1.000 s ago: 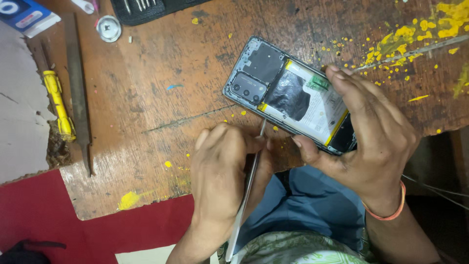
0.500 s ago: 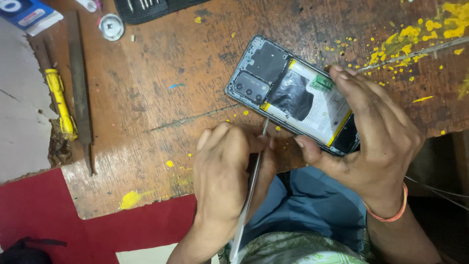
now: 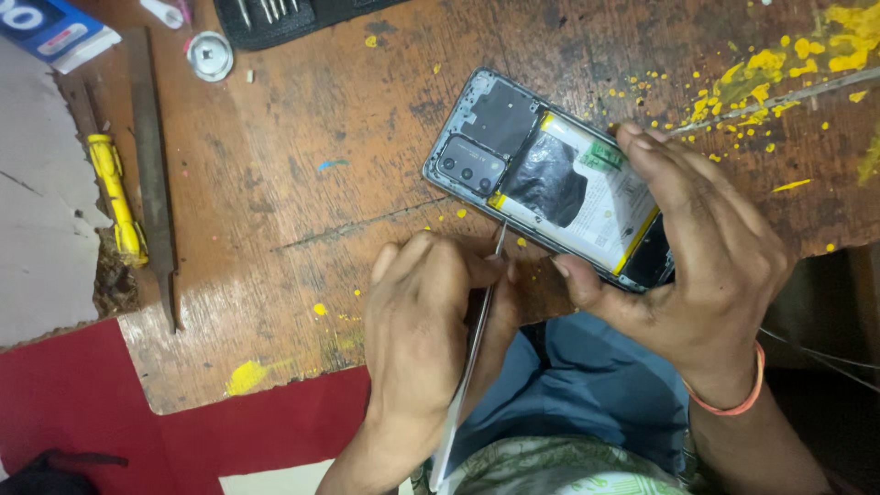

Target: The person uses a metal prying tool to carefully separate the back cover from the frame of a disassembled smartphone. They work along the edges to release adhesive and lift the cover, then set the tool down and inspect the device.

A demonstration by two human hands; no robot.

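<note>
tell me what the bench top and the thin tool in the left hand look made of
Bench top: looks like worn brown wood, matte, with visible grain, scratches and yellow paint spatter. Thin tool in the left hand: probably metal, slim, pale and slightly shiny.

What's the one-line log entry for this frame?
left hand: grips thin metal tool, tip at phone edge | right hand: holds opened phone, back cover off | surface: worn wooden table

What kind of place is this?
Probably a phone repair bench. An opened phone lies on a worn, paint-spattered wooden table, with a metal file, a yellow-handled tool and a case of small bits nearby.
</note>
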